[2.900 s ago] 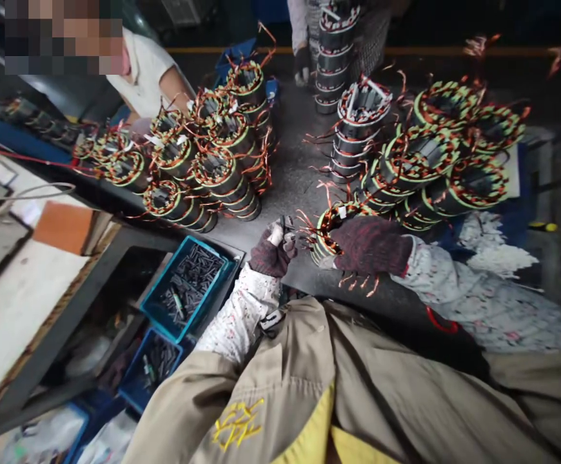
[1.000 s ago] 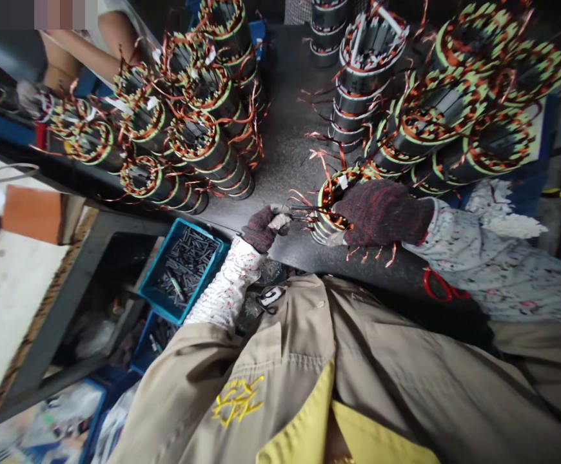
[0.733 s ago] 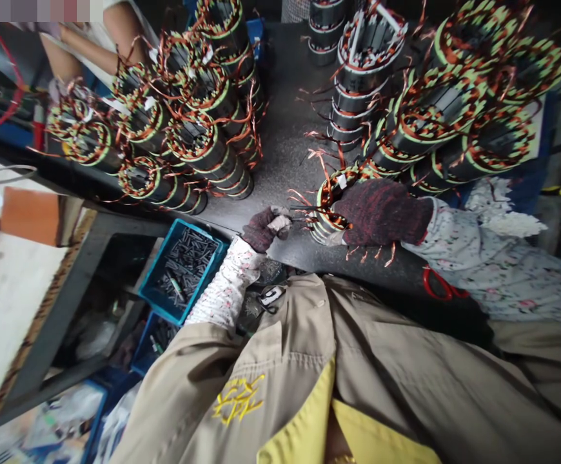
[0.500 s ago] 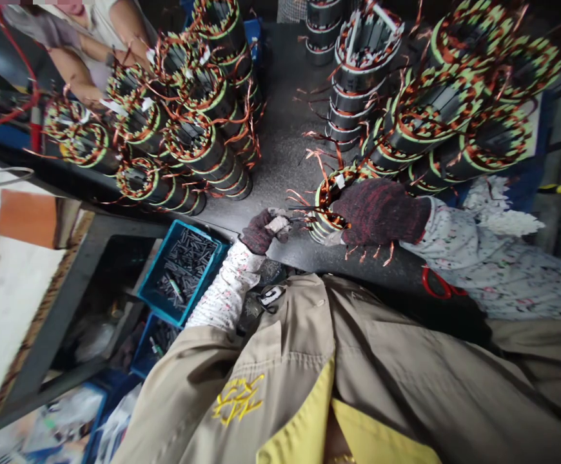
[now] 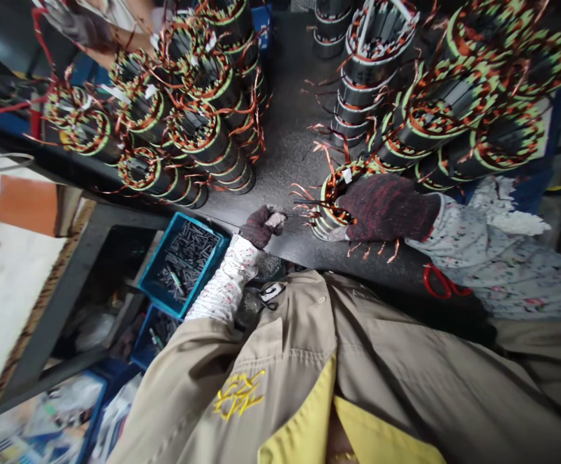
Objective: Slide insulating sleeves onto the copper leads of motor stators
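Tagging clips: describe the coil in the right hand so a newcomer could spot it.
On the table between the stacks, look to the near edge. The coil stands there, held by the gloved right hand. What sets it apart from its neighbours is that grip, plus a dark tube jutting left.

The round ring is short and hollow, like a fat can with its top open. It sits on the dark grey surface, with its opening facing up. Its rim is pale green, with orange-brown wire wound around it, and its side has pale stripes. A small white tag sticks up at the far edge. Loose copper wires poke out to the left, and a thin black tube lies among them. The gloved right hand grips the ring and hides much of its right side.
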A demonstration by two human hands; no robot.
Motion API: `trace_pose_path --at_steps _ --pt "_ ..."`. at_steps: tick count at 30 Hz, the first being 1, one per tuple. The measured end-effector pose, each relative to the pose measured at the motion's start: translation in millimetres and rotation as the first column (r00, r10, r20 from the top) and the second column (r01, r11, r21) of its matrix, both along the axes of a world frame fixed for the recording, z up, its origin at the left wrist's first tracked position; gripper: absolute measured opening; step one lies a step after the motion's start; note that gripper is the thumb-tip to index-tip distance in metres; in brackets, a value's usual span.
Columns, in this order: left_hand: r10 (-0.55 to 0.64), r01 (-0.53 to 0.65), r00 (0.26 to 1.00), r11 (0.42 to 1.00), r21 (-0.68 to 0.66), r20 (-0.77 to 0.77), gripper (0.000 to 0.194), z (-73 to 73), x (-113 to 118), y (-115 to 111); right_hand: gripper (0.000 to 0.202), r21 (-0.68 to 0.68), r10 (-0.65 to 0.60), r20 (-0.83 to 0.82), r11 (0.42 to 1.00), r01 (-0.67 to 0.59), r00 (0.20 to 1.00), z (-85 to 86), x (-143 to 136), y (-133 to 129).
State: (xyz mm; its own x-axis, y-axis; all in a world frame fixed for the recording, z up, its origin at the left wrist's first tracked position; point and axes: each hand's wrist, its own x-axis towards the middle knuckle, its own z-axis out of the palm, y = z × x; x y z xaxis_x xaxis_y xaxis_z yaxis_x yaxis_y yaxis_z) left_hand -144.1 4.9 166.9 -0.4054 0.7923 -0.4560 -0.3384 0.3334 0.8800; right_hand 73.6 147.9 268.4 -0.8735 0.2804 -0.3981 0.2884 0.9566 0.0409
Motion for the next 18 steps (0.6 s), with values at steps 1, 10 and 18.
trace_pose_path --at_steps 1,10,18 --pt "-0.001 0.001 1.000 1.000 -0.023 -0.013 0.020 -4.8 -0.4 -0.3 0.044 0.006 0.002 -0.001 1.000 -0.002 1.000 -1.0 0.2 0.5" --pt "-0.048 0.045 0.996 0.998 -0.034 -0.071 0.022 -27.3 -0.3 7.9 0.043 0.016 -0.024 0.005 1.000 0.024 1.000 0.0 0.9 -1.0" --pt "-0.242 0.244 0.969 0.969 0.040 -0.051 0.017 -37.4 7.0 25.6 0.046 0.008 -0.032 0.057 0.999 0.032 0.998 7.7 -2.6 -3.2"
